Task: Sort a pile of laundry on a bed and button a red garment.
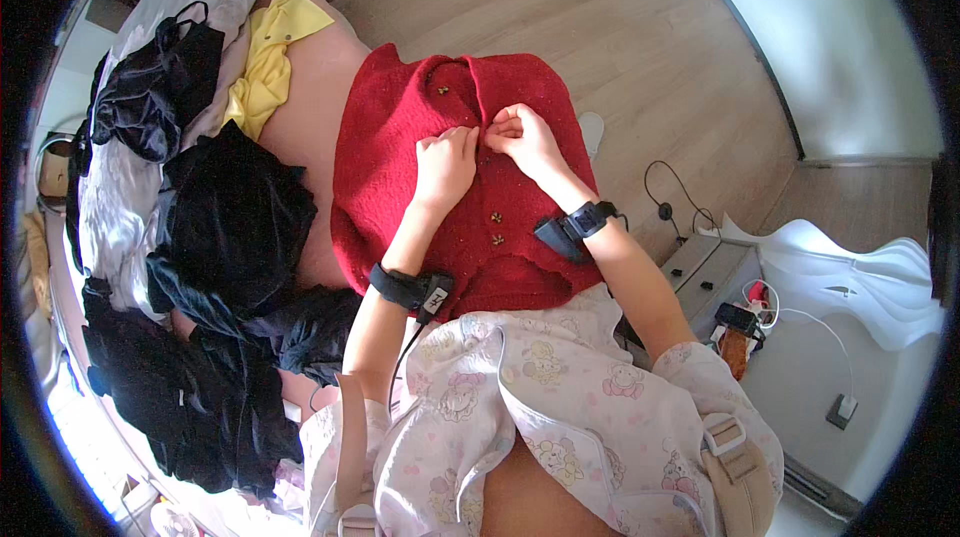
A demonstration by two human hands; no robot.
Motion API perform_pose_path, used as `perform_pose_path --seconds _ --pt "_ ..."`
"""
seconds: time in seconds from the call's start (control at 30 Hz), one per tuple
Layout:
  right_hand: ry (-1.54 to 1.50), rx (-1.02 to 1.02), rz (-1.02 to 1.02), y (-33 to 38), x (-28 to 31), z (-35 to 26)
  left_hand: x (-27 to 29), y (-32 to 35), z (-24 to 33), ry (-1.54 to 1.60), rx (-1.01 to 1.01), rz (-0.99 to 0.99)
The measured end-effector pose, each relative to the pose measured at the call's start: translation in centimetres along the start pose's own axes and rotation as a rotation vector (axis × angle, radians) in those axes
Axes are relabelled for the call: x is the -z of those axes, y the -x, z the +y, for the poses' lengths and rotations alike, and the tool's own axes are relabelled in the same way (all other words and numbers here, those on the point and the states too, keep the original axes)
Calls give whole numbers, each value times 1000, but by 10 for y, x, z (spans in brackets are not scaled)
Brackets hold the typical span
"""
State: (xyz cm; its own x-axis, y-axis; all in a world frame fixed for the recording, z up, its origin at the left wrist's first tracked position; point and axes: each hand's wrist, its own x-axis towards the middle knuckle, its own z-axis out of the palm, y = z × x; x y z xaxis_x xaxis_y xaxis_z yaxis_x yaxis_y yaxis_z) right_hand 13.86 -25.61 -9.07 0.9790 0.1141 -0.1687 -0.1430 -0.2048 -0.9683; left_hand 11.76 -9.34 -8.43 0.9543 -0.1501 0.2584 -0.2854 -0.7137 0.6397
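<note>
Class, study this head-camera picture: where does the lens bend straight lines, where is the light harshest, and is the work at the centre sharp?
Head view: floorboards curve toward the black circular rim; glare whitens the white table at right; the left hand and right hand on the red cardigan look sharp and evenly lit.

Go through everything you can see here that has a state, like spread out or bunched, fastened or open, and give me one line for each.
Red knitted cardigan with small gold buttons: spread flat, front placket up.
Left hand: fingers pinched on the placket.
Right hand: fingers pinched on the placket, beside the left.
Yellow collared garment: crumpled, unfolded.
Black clothes pile: heaped, unfolded.
Small white wall charger: lying on the white surface, cable attached.
</note>
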Motion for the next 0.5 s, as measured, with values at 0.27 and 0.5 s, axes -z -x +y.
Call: perform_pose_path --seconds 0.27,0.5 --pt "203 149 74 8 -3 -3 4 -8 15 -35 189 -102" --pt "285 162 77 13 -6 -17 -11 -5 11 -244 177 -29"
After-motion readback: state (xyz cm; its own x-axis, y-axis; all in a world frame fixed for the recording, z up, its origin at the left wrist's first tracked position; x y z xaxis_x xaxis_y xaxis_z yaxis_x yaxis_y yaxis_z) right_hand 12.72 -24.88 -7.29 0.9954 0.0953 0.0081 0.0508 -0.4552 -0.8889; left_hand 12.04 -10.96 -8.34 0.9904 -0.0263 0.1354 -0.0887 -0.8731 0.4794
